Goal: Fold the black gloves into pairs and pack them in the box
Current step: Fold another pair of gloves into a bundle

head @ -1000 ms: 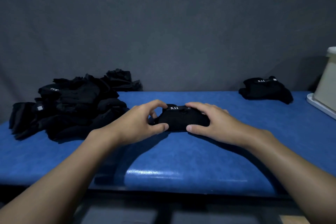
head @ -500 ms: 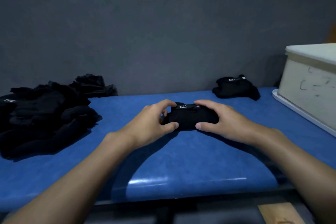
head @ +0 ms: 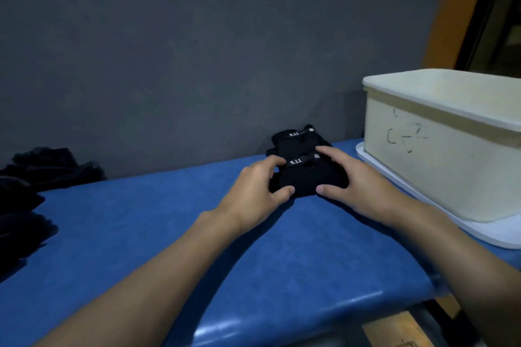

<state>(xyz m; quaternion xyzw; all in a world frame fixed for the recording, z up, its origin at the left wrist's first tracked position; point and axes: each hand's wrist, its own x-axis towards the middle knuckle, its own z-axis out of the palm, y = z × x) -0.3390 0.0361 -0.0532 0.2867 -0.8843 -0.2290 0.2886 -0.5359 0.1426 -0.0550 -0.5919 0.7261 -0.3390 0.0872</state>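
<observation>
A folded pair of black gloves [head: 306, 179] with a white "5.11" label lies on the blue table, gripped from both sides. My left hand [head: 255, 191] clasps its left end and my right hand [head: 358, 186] clasps its right end. Right behind it, by the wall, lies another folded black pair [head: 293, 139]; the held pair is close to it, and I cannot tell whether they touch. The cream box [head: 439, 155] stands to the right on a white tray or lid [head: 479, 229]. A pile of loose black gloves [head: 31, 177] sits at the far left.
The blue padded table [head: 169, 234] runs under everything, with its front edge near me. A grey wall stands just behind it. An orange frame and a dark opening show at the upper right.
Both hands have carried the folded pair rightward and back, from the table's middle to just in front of the other folded pair. The view turned right, bringing the box in.
</observation>
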